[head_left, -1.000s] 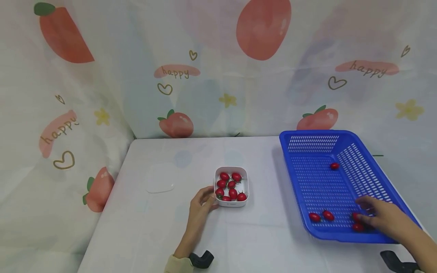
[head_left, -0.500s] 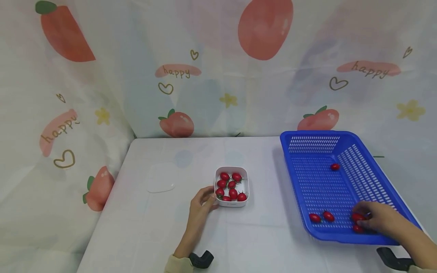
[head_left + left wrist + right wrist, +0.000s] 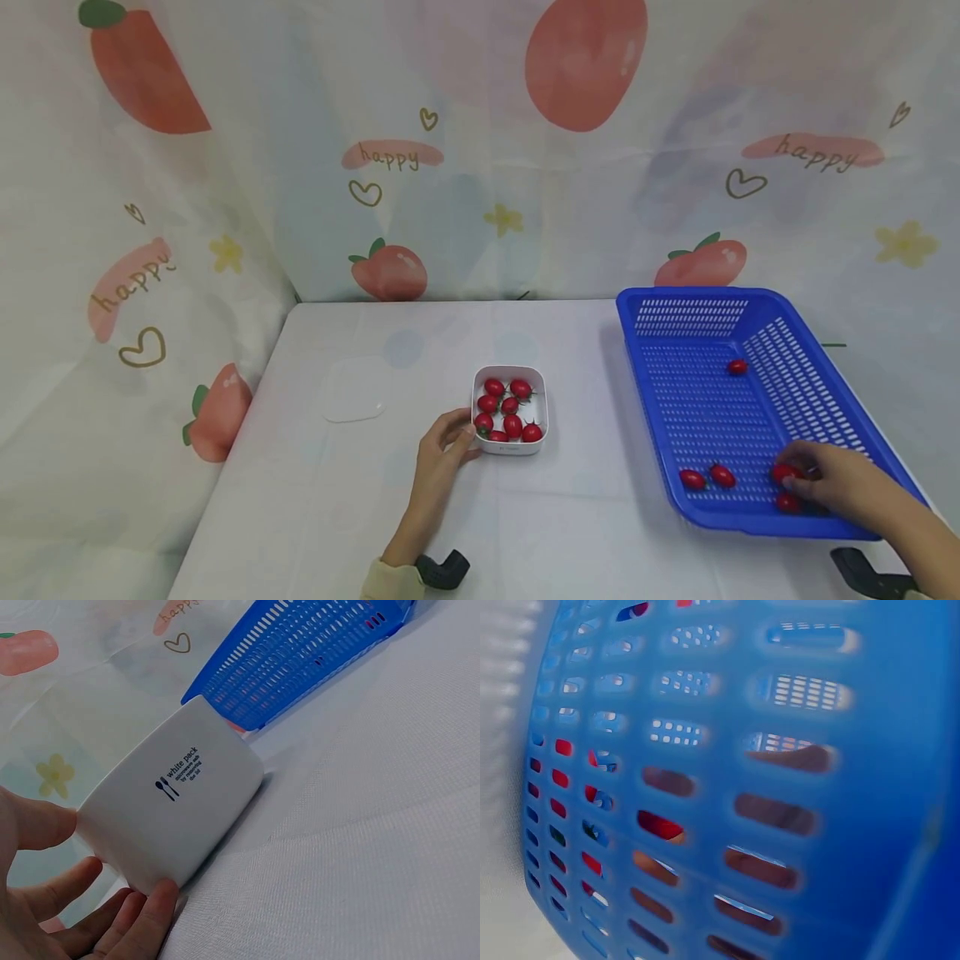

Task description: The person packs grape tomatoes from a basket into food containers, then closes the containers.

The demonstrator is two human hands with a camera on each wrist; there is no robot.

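Cherry tomato (image 3: 784,472) sits in the near right corner of the blue basket (image 3: 787,387), pinched at the fingertips of the right hand (image 3: 840,485); grip clamped on it. Another tomato (image 3: 787,502) lies just nearer, touching or almost touching the hand. Two more tomatoes (image 3: 707,477) lie side by side to the left on the basket floor, one lone tomato (image 3: 737,367) far in the basket near the right wall. Right wrist view only shows the basket wall (image 3: 727,780) up close, red and skin seen through the slots.

Left hand (image 3: 441,450) holds the near left corner of the white container (image 3: 509,448), thumb and fingers curled round it; wrist view shows fingers (image 3: 142,915) under the container wall (image 3: 172,817), which is printed "white pack". Container is mid table, filled with cherry tomatoes (image 3: 507,408). Clear lid (image 3: 352,400) lies flat to the left of it, apart. Table (image 3: 360,517) covered in white cloth, fruit-print curtain (image 3: 300,167) behind.
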